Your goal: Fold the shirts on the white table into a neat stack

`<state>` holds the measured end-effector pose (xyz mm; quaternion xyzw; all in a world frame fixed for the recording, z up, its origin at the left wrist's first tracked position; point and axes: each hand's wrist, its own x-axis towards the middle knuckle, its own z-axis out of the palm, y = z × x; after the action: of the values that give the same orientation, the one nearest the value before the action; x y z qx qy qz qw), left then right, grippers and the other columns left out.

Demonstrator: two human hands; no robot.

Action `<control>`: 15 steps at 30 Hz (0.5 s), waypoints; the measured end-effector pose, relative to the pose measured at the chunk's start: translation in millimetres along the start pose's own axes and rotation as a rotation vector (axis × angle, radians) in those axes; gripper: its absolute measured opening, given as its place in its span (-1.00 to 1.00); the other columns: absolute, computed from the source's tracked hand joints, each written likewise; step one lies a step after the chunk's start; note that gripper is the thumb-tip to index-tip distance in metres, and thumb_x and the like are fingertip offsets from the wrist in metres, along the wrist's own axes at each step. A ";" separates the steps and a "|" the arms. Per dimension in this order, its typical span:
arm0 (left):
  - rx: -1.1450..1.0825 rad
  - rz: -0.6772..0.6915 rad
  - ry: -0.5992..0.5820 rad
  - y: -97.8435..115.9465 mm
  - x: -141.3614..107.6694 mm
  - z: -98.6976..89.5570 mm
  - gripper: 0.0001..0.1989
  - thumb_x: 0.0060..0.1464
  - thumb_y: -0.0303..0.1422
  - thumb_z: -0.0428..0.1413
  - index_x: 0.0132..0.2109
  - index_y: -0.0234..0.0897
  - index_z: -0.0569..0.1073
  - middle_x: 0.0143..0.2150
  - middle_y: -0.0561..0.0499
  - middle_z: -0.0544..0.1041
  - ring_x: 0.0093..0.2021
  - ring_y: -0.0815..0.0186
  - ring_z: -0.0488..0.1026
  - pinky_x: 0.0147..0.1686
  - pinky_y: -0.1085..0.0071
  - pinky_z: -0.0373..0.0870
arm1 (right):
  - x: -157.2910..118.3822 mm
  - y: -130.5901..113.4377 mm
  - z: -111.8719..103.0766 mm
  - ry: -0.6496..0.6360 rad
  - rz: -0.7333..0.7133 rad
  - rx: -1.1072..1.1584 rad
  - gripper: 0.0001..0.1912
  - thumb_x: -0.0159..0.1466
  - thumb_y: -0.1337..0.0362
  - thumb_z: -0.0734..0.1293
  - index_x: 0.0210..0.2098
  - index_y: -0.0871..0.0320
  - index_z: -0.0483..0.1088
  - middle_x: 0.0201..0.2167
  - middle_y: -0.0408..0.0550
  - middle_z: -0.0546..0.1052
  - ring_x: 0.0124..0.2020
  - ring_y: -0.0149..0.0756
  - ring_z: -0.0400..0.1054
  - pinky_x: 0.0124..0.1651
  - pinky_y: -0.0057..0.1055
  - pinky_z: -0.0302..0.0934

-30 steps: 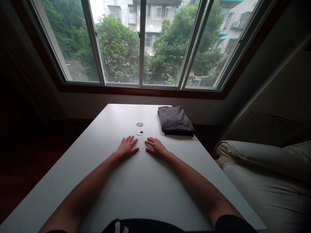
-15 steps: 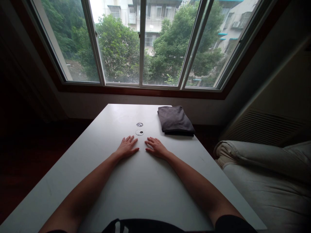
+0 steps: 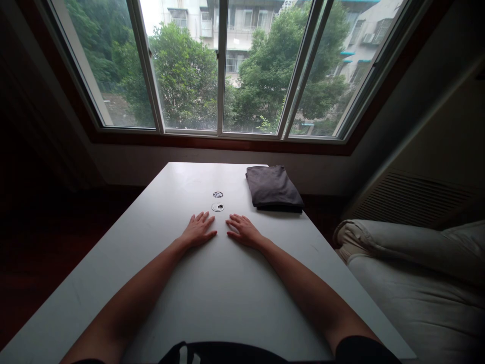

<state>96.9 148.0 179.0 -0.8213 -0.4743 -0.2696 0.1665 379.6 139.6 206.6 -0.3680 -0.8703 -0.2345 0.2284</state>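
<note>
My left hand [image 3: 197, 230] lies flat on the white table [image 3: 223, 293], its fingers apart and holding nothing. Opposite it, my right hand [image 3: 244, 230] also rests palm down with spread fingers; a narrow gap separates the two thumbs. Just beyond the gap is a round cable-hole cover [image 3: 214, 208] set in the tabletop, with a round hole [image 3: 217, 194] behind it. A folded dark grey cloth [image 3: 273, 186] lies at the table's far right edge, past my right hand and not touched by it.
A sliding window [image 3: 220, 76] with a brown frame stands behind the table's far end. To the right of the table is a sofa or padded seat with a pale cover [image 3: 413, 283]. A slatted vent [image 3: 413, 197] is at the right wall. Dark floor [image 3: 41, 253] shows at the left.
</note>
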 end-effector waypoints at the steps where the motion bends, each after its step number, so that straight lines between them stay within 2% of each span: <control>1: 0.000 0.001 0.001 0.0 -0.1 0.1 -0.20 0.30 0.22 -0.12 0.51 -0.05 0.13 0.58 -0.11 -0.03 0.56 -0.08 -0.16 0.46 -0.10 -0.24 | 0.0 0.2 0.3 0.000 0.000 0.000 -0.39 0.44 -0.10 0.27 0.38 -0.01 0.31 0.46 0.07 0.20 0.48 0.02 0.03 0.48 0.06 -0.09; 15: -0.002 0.003 0.005 1.1 -0.8 -1.2 -0.21 0.30 0.21 -0.12 0.51 -0.07 0.14 0.58 -0.13 -0.02 0.55 -0.09 -0.13 0.46 -0.11 -0.23 | -0.3 -2.7 -2.6 -0.012 0.006 0.007 -0.39 0.44 -0.10 0.27 0.38 0.00 0.32 0.46 0.08 0.19 0.48 0.02 0.03 0.48 0.08 -0.09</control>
<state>97.2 146.2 179.5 -0.8215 -0.4725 -0.2718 0.1674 378.4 136.2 207.9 -0.3713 -0.8713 -0.2284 0.2253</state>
